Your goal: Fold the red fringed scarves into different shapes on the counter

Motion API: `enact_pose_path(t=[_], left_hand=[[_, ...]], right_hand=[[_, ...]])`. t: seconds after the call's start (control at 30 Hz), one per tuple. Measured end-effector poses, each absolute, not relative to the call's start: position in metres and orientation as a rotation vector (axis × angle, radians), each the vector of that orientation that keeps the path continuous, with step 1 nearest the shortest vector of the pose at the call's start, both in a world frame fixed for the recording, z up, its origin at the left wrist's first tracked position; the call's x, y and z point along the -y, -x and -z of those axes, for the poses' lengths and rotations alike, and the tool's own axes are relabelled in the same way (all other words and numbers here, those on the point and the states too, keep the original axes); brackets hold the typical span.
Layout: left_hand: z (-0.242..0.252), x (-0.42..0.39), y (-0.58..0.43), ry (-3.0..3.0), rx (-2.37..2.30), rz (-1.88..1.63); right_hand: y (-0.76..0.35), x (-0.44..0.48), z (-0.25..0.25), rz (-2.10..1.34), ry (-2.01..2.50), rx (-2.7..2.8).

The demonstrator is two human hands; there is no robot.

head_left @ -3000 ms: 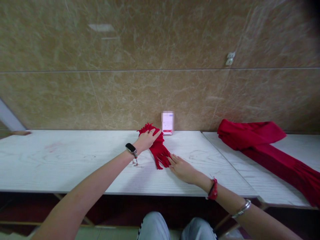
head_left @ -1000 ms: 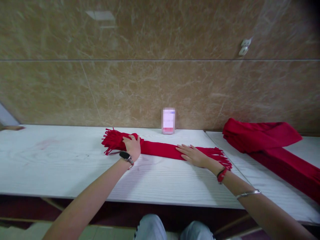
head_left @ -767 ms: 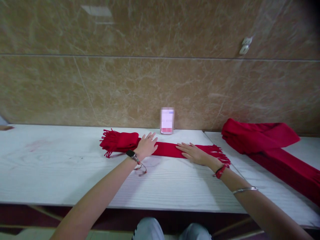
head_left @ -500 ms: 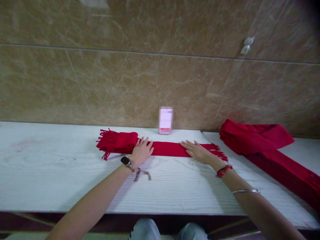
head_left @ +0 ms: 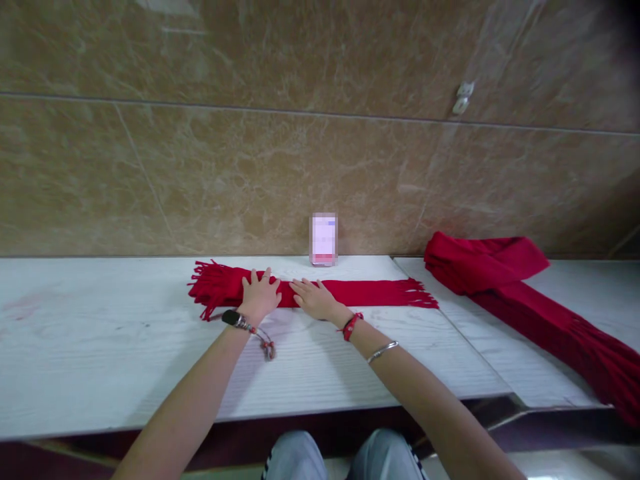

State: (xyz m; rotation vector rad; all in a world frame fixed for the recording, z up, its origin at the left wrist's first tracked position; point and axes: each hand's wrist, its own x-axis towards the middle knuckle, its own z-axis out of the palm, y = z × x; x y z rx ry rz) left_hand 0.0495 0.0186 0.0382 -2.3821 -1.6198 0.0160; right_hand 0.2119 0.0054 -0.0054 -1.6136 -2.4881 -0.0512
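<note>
A red fringed scarf lies in a long flat strip across the white table, its left end folded into a thicker bundle with tassels sticking out. My left hand rests palm down with spread fingers on the right part of that bundle. Close beside it, my right hand lies flat on the single strip, fingers stretched to the left. Neither hand grips the cloth. The fringe at the scarf's right end is uncovered.
A second red scarf lies loosely folded at the right, its fringed tail running toward the front edge. A phone with a blurred screen leans against the brown marbled wall. The white table has a seam on its right side.
My right hand has slid left along the strip from near the fringed end to beside my left hand. My left hand has shifted slightly left onto the folded bundle. The view has moved a little.
</note>
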Motion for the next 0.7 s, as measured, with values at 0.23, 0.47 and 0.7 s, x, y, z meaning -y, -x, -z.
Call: enact_pose_path(t=[0.23,0.47,0.7], left_hand=[[-0.039,-0.021,-0.054,2.381,1.669,-0.032],[-0.032,-0.024,-0.053,2.345,1.627,0.011],[-0.035,-0.009,-0.071,2.239,1.433,0.255]], right_hand=[[-0.325,0.023,0.017,0.211,1.876,2.431],[-0.433,0.057,0.024,0.375,2.134,2.326],[-0.408,0.050,0.002,0.360,2.167,2.197]])
